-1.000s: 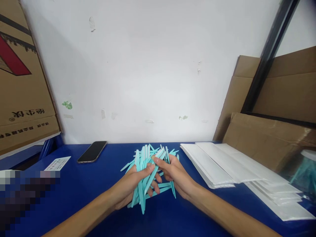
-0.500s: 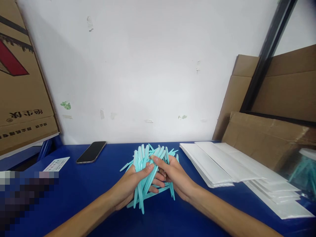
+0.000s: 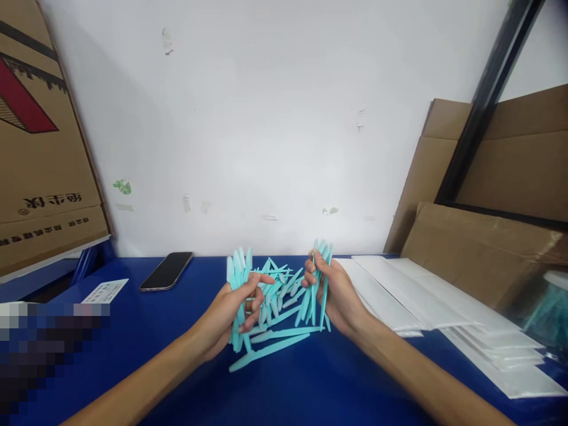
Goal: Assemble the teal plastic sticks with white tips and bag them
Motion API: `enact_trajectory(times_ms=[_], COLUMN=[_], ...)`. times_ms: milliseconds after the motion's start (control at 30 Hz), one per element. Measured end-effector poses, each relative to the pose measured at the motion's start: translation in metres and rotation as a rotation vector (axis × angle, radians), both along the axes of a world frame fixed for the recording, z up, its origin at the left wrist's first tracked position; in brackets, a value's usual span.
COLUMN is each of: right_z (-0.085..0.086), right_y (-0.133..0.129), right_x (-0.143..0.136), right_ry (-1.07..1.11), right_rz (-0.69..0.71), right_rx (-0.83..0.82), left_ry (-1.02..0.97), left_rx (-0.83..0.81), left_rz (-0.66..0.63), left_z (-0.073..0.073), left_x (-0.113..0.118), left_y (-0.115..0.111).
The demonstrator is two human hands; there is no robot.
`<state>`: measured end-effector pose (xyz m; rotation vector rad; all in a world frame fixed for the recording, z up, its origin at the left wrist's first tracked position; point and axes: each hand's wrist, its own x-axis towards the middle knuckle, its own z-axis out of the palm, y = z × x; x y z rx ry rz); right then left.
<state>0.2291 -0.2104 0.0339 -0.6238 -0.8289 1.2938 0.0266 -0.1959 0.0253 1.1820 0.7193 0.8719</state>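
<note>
My left hand (image 3: 235, 313) is closed round a bunch of slim turquoise knife-shaped plastic sticks (image 3: 238, 275), held roughly upright. A smaller bunch of the same sticks (image 3: 322, 251) is gripped in my right hand (image 3: 331, 284), also about upright. Between and beyond the hands lies a loose heap of these turquoise sticks (image 3: 277, 290), pointing in many directions. A few single sticks (image 3: 270, 350) rest nearer to me, one close below my left hand. Their exact kind does not show clearly.
The sticks lie on a blue table (image 3: 186, 378) against a white wall. A phone (image 3: 167, 272) and a printed card (image 3: 105, 291) are at left. White padded envelopes (image 3: 421, 296) are stacked at right, near cardboard (image 3: 479, 254) and a clear container of turquoise sticks (image 3: 548, 307).
My hands have moved apart, splitting the bunch that was between them. Each now holds its own share, and more of the heap shows between them.
</note>
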Motion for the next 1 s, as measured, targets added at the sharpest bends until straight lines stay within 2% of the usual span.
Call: enact_trajectory(times_ms=[100, 200, 367, 533, 600, 733, 900, 1000], right_z=[-0.001, -0.006, -0.009, -0.003, -0.002, -0.004, -0.011, -0.012], right_y=[-0.001, -0.005, -0.013, -0.023, -0.025, -0.025, -0.022, -0.022], right_x=[-0.003, -0.009, -0.015, -0.022, -0.024, -0.023, -0.021, -0.022], right_ry=[-0.048, -0.112, -0.309, -0.461, -0.503, -0.538, -0.541, -0.546], right_rz=[0.044, 0.074, 0.157, 0.317, 0.351, 0.324, 0.228, 0.227], right_rx=[-0.035, -0.077, -0.079, -0.021, 0.009, 0.035, -0.05, -0.038], left_ry=[-0.039, -0.077, -0.084, 0.019, 0.037, 0.056, 0.106, 0.126], left_rx=[-0.144, -0.263, -0.283, -0.284, -0.271, -0.24, -0.227, -0.212], left_rz=[-0.187, -0.319, -0.397, -0.52, -0.545, -0.529, -0.511, -0.507], left_z=[0.002, 0.003, 0.003, 0.004, 0.003, 0.001, -0.002, -0.002], left_x=[-0.003, -0.002, 0.001, 0.002, 0.002, 0.003, 0.003, 0.003], left_y=[-0.002, -0.006, -0.01, -0.011, -0.011, -0.01, -0.009, -0.009])
